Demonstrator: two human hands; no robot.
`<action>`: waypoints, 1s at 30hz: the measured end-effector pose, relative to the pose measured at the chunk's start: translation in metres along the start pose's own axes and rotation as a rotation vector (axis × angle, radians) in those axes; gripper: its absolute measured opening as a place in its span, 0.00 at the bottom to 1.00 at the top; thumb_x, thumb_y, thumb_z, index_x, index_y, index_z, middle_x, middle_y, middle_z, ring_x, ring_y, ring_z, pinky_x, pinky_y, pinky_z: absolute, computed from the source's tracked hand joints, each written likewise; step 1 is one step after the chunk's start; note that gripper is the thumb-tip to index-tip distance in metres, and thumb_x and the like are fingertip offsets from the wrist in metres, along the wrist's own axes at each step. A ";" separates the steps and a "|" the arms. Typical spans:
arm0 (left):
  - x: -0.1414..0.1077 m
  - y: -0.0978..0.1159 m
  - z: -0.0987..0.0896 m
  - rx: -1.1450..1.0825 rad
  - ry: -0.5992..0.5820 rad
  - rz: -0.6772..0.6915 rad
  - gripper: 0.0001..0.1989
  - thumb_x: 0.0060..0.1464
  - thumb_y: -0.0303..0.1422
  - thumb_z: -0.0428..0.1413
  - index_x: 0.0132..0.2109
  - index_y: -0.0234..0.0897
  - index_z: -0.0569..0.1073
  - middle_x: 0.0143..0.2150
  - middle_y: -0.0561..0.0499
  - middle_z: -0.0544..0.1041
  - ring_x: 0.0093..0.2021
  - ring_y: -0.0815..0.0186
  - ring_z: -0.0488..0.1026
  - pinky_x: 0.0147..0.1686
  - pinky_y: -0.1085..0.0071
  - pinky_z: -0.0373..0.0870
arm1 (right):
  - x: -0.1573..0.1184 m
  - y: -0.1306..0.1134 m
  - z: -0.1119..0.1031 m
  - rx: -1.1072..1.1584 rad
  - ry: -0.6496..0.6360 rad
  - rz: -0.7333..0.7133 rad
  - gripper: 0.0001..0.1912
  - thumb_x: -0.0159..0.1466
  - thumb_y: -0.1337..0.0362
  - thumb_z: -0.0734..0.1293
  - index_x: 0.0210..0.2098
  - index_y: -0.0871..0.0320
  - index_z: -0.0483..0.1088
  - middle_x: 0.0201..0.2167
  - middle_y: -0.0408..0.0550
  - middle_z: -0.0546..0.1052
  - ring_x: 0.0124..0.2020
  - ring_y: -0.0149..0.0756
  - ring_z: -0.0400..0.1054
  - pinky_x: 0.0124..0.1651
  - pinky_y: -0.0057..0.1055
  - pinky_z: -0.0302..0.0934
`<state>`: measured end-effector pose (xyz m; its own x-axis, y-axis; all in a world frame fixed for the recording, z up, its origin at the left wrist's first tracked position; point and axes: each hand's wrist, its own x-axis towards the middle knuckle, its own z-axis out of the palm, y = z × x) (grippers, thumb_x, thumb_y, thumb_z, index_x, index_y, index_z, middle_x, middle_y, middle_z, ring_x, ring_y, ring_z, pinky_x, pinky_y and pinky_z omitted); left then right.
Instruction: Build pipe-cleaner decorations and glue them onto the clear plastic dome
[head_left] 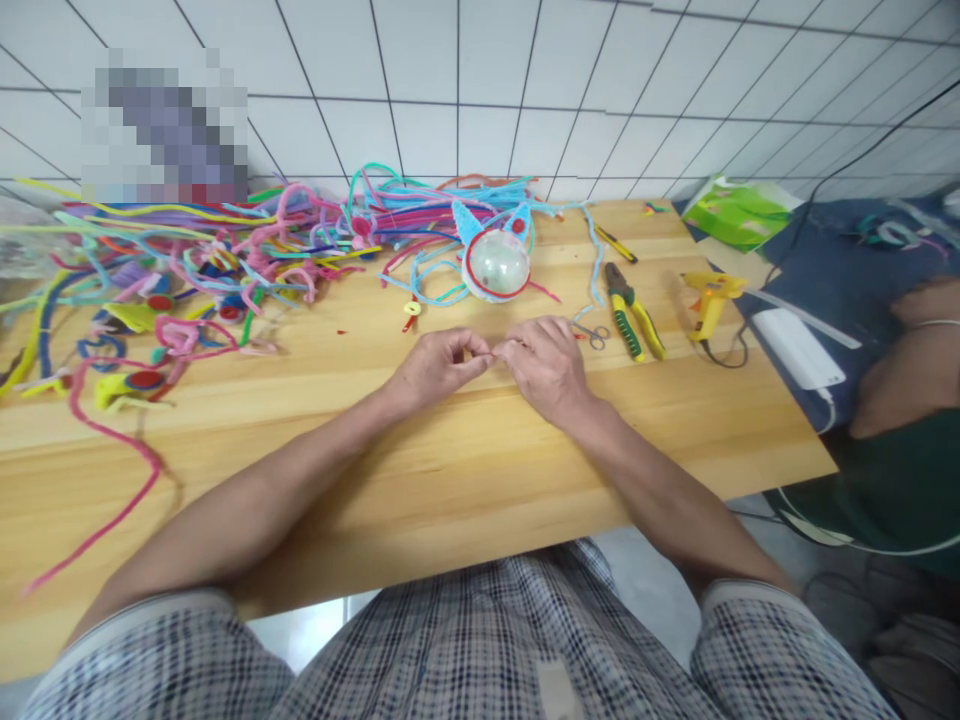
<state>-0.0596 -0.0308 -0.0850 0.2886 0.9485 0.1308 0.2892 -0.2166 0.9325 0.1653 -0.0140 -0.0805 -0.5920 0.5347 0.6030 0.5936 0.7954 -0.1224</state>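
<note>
Above the wooden table [450, 450], my left hand [442, 368] and my right hand [546, 365] meet at their fingertips. Both are closed in a pinch, with a tiny reddish bit between them, too small to name. Just beyond the hands lies a clear dome [499, 264] with a red rim and two fuzzy blue ears. A small yellow and red piece [412, 311] is past my left hand. Small scissors [596, 337] rest beside my right hand.
Tangled pipe cleaners [292, 235] cover the back left. Green-yellow pliers [630, 315], a yellow cutter [617, 244] and a yellow glue gun [709, 300] lie at the right. A white power strip [799, 348] and another person's arm [911, 365] are farther right.
</note>
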 end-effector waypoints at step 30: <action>0.004 0.009 0.007 -0.409 0.085 -0.170 0.25 0.55 0.55 0.71 0.42 0.37 0.79 0.26 0.58 0.71 0.22 0.73 0.59 0.23 0.73 0.56 | -0.004 -0.006 0.011 0.318 0.227 0.255 0.08 0.77 0.68 0.67 0.44 0.53 0.79 0.40 0.50 0.85 0.44 0.42 0.78 0.46 0.39 0.70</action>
<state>-0.0494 -0.0301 -0.0787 0.1870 0.9821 -0.0242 -0.0633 0.0366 0.9973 0.1578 -0.0173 -0.0909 -0.2938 0.6769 0.6749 0.4869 0.7136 -0.5037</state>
